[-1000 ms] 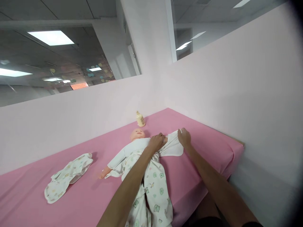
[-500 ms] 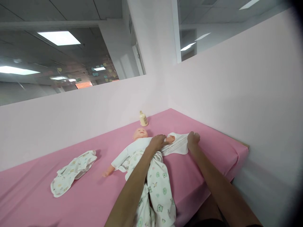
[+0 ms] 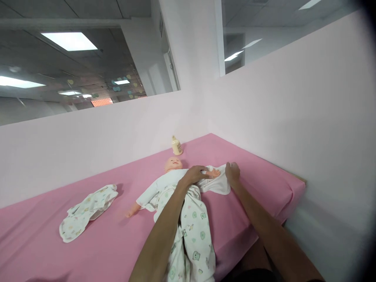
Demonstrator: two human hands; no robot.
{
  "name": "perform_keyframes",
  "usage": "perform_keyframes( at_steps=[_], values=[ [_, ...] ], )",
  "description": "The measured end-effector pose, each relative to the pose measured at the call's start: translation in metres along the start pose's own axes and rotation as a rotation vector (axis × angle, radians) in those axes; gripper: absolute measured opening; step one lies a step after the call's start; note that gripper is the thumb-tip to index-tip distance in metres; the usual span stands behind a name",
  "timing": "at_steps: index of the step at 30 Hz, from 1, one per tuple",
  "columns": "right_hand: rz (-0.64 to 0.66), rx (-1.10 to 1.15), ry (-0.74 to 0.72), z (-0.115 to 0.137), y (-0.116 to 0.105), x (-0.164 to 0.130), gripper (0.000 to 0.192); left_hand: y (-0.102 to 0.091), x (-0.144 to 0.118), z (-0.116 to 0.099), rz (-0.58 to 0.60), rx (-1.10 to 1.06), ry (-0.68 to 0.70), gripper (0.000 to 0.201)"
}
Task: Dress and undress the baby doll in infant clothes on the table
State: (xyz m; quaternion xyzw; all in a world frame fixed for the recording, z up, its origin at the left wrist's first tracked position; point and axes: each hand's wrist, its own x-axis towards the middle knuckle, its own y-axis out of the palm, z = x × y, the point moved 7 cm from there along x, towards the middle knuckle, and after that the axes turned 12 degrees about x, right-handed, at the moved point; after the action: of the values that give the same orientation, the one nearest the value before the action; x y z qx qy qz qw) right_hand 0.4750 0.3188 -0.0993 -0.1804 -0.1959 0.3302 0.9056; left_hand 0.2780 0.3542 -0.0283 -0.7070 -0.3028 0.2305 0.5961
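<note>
A baby doll [image 3: 174,163] lies on its back in a white long-sleeved top [image 3: 167,183] and white pants with green animal prints [image 3: 194,223]. My left hand [image 3: 194,174] is closed around the doll's arm near the wrist, and the doll's bare hand [image 3: 215,173] sticks out past my fingers. Under that hand a white cloth part of a garment [image 3: 219,186] is spread to the right. Its far edge is pinched in my right hand [image 3: 232,173]. Where this cloth joins the top is hidden by my left hand.
A pink sheet [image 3: 123,235] covers the bed. Behind the doll's head stands a pale yellow bottle [image 3: 177,145]. A folded white printed baby garment [image 3: 88,213] lies to the left. White walls [image 3: 264,117] with windows border the back and right sides.
My right hand has moved a little left, towards the doll, and the white cloth has gone slacker. More of the doll's hand lies over the cloth. My left hand stays at the doll's arm.
</note>
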Motion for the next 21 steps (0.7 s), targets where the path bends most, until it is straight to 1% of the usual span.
perform_keyframes(
  at_steps=[4,9,11,13,15,17,18,19,20,21],
  values=[
    [0.053,-0.009,-0.029,0.009,0.009,-0.015,0.03,0.005,0.011,0.004,-0.027,0.135,-0.066,0.05],
    [0.007,-0.082,-0.075,0.021,0.01,-0.03,0.028,0.012,0.019,0.003,-0.018,0.277,-0.115,0.047],
    [-0.01,-0.101,-0.1,0.025,0.008,-0.034,0.028,0.009,0.016,0.003,-0.029,0.292,-0.139,0.048],
    [-0.038,-0.108,-0.159,0.032,0.002,-0.037,0.028,0.001,0.008,0.004,-0.065,0.283,-0.167,0.053],
    [-0.066,-0.06,-0.238,0.04,-0.005,-0.041,0.029,-0.013,-0.009,0.008,-0.129,0.27,-0.191,0.056],
    [-0.005,0.057,-0.292,0.048,-0.005,-0.046,0.027,-0.033,-0.037,0.018,-0.26,0.248,-0.233,0.051],
    [0.063,0.119,-0.304,0.051,0.0,-0.05,0.027,-0.043,-0.056,0.027,-0.347,0.228,-0.277,0.048],
    [0.149,0.172,-0.305,0.055,0.007,-0.055,0.027,-0.055,-0.079,0.039,-0.478,0.166,-0.34,0.043],
    [0.239,0.212,-0.302,0.059,0.016,-0.062,0.029,-0.062,-0.104,0.053,-0.579,0.081,-0.426,0.038],
    [0.319,0.241,-0.294,0.063,0.025,-0.07,0.032,-0.063,-0.13,0.071,-0.647,-0.036,-0.546,0.036]
  ],
)
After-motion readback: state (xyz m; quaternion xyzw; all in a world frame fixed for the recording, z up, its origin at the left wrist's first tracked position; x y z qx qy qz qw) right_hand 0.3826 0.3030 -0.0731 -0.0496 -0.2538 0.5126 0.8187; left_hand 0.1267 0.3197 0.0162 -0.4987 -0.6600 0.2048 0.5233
